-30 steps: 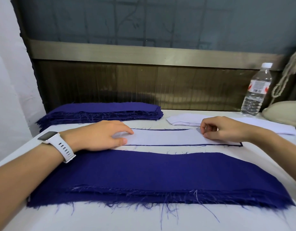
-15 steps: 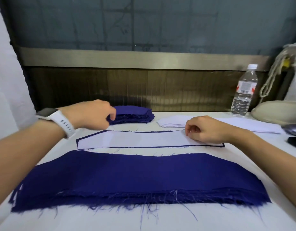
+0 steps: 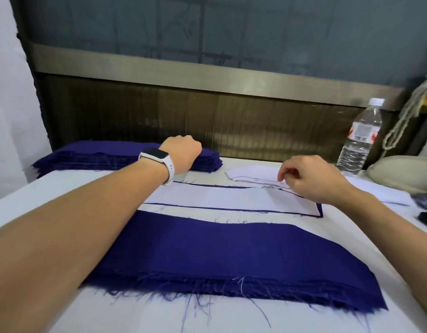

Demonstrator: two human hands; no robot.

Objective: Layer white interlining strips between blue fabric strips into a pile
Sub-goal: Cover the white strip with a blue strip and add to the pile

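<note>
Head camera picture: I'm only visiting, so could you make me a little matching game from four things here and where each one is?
Things:
1. water bottle
2. smartwatch
3. wide blue fabric pile
4. white interlining strip

Places:
A. nearest the camera
B. in the middle, just beyond the wide blue fabric pile
C. far right, at the back
D. worn on the left wrist

Pairs: 1-C, 2-D, 3-A, 4-B.
</note>
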